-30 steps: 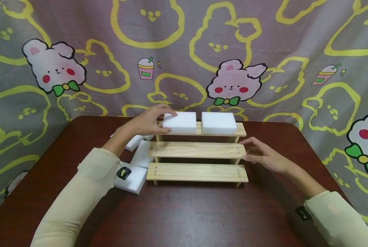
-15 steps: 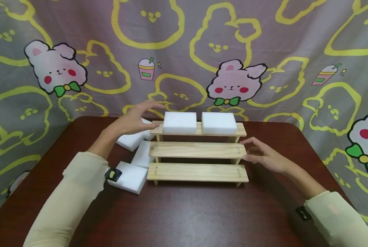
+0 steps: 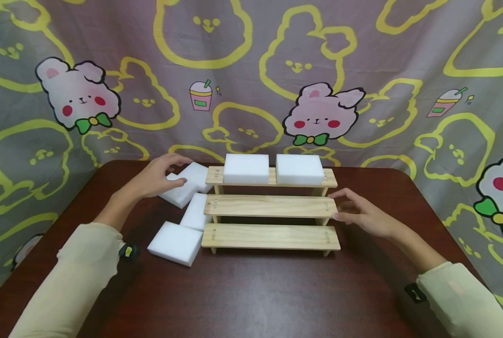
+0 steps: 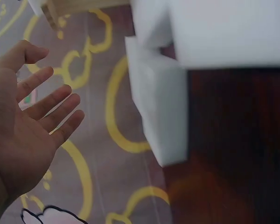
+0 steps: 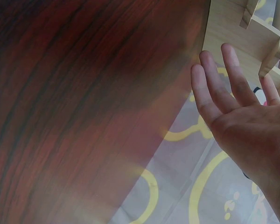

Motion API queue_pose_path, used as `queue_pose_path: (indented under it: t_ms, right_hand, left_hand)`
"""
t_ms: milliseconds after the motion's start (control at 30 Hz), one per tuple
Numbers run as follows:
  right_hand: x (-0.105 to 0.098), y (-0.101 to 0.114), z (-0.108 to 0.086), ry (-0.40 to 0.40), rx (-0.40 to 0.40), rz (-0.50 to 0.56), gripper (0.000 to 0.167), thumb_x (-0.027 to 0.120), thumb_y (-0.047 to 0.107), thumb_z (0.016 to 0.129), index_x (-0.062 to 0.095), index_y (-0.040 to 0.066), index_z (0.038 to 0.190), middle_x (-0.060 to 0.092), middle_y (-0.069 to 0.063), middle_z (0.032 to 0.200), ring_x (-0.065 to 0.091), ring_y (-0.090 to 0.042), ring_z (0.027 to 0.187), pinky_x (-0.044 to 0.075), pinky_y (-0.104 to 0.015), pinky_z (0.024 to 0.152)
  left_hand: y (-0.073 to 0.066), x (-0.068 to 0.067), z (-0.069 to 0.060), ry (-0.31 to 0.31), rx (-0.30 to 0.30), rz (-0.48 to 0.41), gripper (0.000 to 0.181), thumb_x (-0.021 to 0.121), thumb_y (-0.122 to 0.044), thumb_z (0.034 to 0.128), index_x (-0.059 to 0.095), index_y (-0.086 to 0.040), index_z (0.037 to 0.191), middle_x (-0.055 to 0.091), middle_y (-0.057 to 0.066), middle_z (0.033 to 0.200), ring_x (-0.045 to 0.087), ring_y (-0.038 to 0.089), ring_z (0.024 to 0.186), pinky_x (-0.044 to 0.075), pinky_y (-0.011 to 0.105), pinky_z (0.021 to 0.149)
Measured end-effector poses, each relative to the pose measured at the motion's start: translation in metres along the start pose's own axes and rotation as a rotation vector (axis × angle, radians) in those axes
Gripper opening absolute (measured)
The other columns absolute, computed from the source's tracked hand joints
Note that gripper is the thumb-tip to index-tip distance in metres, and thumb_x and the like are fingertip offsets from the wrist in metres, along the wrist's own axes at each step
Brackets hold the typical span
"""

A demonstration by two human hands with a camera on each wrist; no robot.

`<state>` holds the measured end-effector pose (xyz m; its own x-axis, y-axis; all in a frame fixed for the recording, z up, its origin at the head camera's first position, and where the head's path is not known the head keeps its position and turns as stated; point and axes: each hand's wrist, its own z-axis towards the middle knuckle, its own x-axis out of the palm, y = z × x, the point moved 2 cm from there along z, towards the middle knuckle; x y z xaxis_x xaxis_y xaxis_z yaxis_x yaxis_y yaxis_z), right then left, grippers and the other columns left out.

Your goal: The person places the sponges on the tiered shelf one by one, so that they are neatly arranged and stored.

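A three-tier wooden shelf stands on the table, with a bare middle board [image 3: 268, 206] and a bare bottom board [image 3: 270, 235]. Two white blocks, one left [image 3: 246, 168] and one right [image 3: 300, 168], sit on its top board. My left hand [image 3: 150, 177], fingers spread and relaxed, hovers over the white blocks [image 3: 179, 191] behind and left of the shelf; the left wrist view shows that hand [image 4: 35, 112] holding nothing. At the middle board's right end, my right hand [image 3: 367, 215] touches the edge with loosely bent fingers; its palm [image 5: 252, 126] is bare in the right wrist view.
More white blocks lie left of the shelf, one near the front [image 3: 176, 242] and one leaning or lying by the shelf's side [image 3: 195, 212]. The dark red-brown table [image 3: 268, 295] extends in front. A patterned curtain [image 3: 243, 61] hangs behind it.
My left hand has let go of the left block on the top board and moved left, over the loose blocks. The right hand has stayed in place.
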<state>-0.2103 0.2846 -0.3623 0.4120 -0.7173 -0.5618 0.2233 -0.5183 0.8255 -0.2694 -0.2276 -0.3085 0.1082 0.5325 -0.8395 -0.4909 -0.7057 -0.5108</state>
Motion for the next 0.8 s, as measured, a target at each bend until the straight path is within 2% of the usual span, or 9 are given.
queue_pose_path:
  t_ms: [200,367,600,800]
  right_hand:
    - [0.0,0.0,0.0,-0.003,0.004,-0.003,0.044,0.066,0.016,0.102,0.046,0.008,0.141,0.056,-0.023,0.132,0.061,-0.035,0.114,0.054,-0.049,0.088]
    - [0.0,0.0,0.0,-0.004,0.004,-0.009,0.045,0.065,0.016,0.102,0.045,0.007,0.141,0.056,-0.023,0.132,0.062,-0.034,0.113,0.054,-0.049,0.087]
    - [0.0,0.0,0.0,-0.005,0.004,-0.011,0.045,0.065,0.016,0.102,0.045,0.007,0.141,0.057,-0.022,0.131,0.062,-0.034,0.112,0.054,-0.047,0.086]
    - [0.0,0.0,0.0,-0.005,0.002,-0.015,0.044,0.065,0.016,0.102,0.046,0.008,0.141,0.058,-0.022,0.129,0.063,-0.033,0.111,0.054,-0.047,0.086]
  left_hand:
    - [0.019,0.002,-0.011,0.022,-0.067,0.031,0.05,0.073,-0.008,0.094,0.057,0.009,0.138,0.057,0.029,0.134,0.052,0.047,0.125,0.044,0.062,0.104]
    - [0.038,0.005,-0.019,0.025,-0.104,0.005,0.049,0.075,-0.007,0.0931,0.057,0.009,0.136,0.058,0.03,0.134,0.054,0.047,0.123,0.044,0.063,0.104]
    - [0.058,0.011,-0.024,0.048,-0.12,0.022,0.049,0.077,-0.004,0.0889,0.059,0.012,0.131,0.059,0.033,0.129,0.056,0.047,0.115,0.046,0.064,0.1]
    - [0.068,0.012,-0.03,0.063,-0.088,0.077,0.05,0.081,-0.006,0.0864,0.061,0.013,0.128,0.06,0.035,0.128,0.057,0.048,0.117,0.047,0.063,0.099]
